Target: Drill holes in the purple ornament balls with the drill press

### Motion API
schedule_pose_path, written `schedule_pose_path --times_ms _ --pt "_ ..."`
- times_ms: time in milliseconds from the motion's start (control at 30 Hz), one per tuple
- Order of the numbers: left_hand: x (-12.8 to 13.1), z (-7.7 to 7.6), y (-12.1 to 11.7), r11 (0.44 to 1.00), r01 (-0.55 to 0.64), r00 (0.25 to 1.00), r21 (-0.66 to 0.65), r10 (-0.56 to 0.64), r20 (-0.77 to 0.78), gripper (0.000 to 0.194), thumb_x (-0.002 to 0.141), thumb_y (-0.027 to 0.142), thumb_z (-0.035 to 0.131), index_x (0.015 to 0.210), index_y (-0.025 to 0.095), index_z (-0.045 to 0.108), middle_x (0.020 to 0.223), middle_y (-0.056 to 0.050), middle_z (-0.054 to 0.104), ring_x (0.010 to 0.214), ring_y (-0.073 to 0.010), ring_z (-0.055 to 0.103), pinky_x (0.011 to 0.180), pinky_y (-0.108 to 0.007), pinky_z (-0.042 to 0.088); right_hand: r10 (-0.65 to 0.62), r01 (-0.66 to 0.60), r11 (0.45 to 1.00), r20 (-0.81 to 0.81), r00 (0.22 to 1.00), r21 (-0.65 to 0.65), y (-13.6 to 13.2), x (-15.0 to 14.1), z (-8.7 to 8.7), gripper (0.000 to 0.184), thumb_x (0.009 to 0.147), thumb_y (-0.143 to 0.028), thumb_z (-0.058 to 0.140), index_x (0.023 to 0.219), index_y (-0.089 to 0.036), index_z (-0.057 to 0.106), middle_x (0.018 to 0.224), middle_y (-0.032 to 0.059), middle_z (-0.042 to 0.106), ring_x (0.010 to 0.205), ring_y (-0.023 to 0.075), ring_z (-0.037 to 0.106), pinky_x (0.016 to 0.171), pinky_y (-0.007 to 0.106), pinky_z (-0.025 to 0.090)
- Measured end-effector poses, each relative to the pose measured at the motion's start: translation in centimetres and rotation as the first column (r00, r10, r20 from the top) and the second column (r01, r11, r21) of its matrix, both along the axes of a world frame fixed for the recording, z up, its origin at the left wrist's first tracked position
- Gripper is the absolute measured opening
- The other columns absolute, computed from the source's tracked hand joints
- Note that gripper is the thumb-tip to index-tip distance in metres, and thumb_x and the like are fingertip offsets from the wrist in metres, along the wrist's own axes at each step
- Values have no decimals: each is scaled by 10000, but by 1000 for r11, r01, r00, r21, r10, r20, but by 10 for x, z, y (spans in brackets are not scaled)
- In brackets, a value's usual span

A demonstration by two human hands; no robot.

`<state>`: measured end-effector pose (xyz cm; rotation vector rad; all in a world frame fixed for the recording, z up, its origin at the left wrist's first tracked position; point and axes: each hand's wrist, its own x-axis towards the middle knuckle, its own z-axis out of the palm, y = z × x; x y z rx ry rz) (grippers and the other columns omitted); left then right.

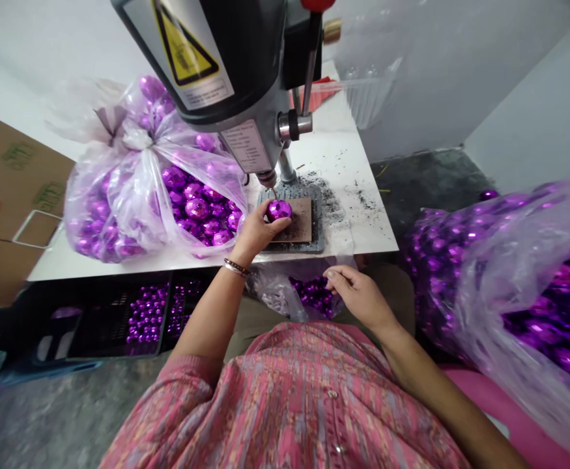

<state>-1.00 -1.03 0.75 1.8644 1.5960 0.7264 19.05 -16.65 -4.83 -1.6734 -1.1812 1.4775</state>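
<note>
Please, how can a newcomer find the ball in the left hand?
On the white table stands a grey and black drill press. Under its bit, over a flat brown board, is a shiny purple faceted ball. Unlike similar balls in the clear plastic bags, it is held by the left hand.

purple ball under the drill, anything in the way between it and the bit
Nothing visible: the left hand holds the purple ball from the side, and the drill bit points down at its top.

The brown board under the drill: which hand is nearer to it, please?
The left hand: it holds a purple ball over the board, while the right hand is off the table's front edge, to the right.
</note>
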Motion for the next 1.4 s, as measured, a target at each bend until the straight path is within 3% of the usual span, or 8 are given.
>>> schedule_pose_path --times_ms 267,467,633,833,1033,1167,1267,1400 --pt "10 3 3 998 23 999 -61 -25 -29 675 732 280 852 1367 155 662 1139 -77 756 1007 -228 688 978 -339 549 36 -52 988 110 993 142 5 0 15 553 967 -594 467 1079 -76 627 911 44 626 873 18 574 886 202 564" --pt "10 -10 0 999 43 998 -34 -41 43 618 758 295 819 1340 159 663 1101 -61 754 962 -208 672 891 -305 537 -54 -65 919 288 956 389 88 -23 51 531 956 -552 510 1241 -115 606 1236 97 611 1217 97 566 1178 360 513" --pt "10 -10 2 998 54 998 -17 -53 35 565 776 275 790 1318 168 671 1164 -90 741 1041 -251 684 952 -339 528 4 -157 916 382 924 370 137 -36 56 539 934 -556 551 1254 -127 610 1233 96 614 1219 102 567 1174 361 519" --pt "8 -3 14 982 189 982 -23 -189 12 613 720 243 834 1307 172 672 1233 -118 725 1142 -303 677 1050 -397 513 37 -174 939 414 910 298 140 -33 59 529 931 -560 556 1215 -119 624 1203 92 623 1189 94 575 1144 341 537" --pt "10 -13 10 992 125 991 -14 -125 38 528 752 318 814 1259 227 696 1177 -64 751 1139 -285 690 1024 -362 530 47 -175 947 419 907 271 140 -31 65 511 932 -538 565 1209 -112 621 1204 91 624 1168 85 582 1116 321 552" --pt "10 -17 11 995 91 996 -36 -90 8 649 716 392 851 1316 213 681 1171 -89 756 1117 -311 706 1002 -394 544 -64 -92 927 397 916 363 135 -5 86 511 940 -541 556 1171 -90 619 1014 59 639 943 30 587 924 218 578" --pt "10 -16 12 994 87 996 -59 -88 -5 710 704 417 861 1357 221 661 1206 -97 757 1146 -324 702 1006 -407 542 -325 100 834 336 884 543 132 21 128 610 976 -622 421 1215 -88 593 944 49 634 760 -9 527 722 141 503" --pt "10 -13 10 996 75 997 -48 -77 -31 704 701 433 872 1344 227 671 1200 -105 762 1143 -343 703 984 -411 542 -635 244 571 234 736 783 134 30 204 910 896 -761 -5 1258 -113 522 1016 61 624 756 -20 511 710 155 433"
